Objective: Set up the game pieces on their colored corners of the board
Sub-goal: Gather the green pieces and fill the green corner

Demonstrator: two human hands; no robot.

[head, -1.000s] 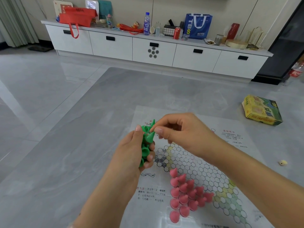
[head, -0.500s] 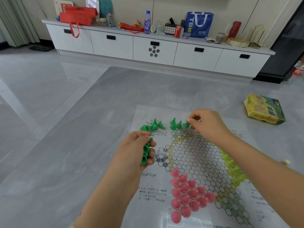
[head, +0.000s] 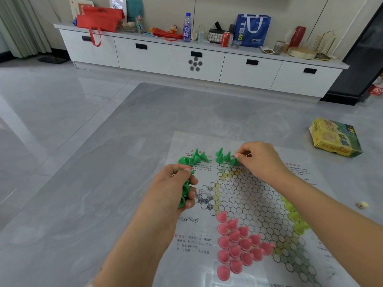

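Note:
A paper hexagon game board (head: pixel 246 195) lies flat on the grey table. My left hand (head: pixel 176 189) is shut on a stack of green cone pieces (head: pixel 184 193) above the board's left edge. My right hand (head: pixel 259 160) pinches a green piece (head: pixel 234 161) at the board's far corner, beside three standing green pieces (head: pixel 222 156). A loose heap of green pieces (head: pixel 193 159) lies on the printed text to the left. Several pink pieces (head: pixel 238 243) fill the near corner. Yellow-green pieces (head: pixel 295 216) sit along the right side, partly behind my right forearm.
A yellow-and-green game box (head: pixel 333 137) lies on the table at the right. A small cream die (head: pixel 362 205) rests near the right edge. Beyond the table stands a white cabinet (head: pixel 194 59) with bags, bottles and a can on top.
My right hand carried a green piece from the left hand's stack out to the far corner of the board and holds it down there. The left hand dropped slightly.

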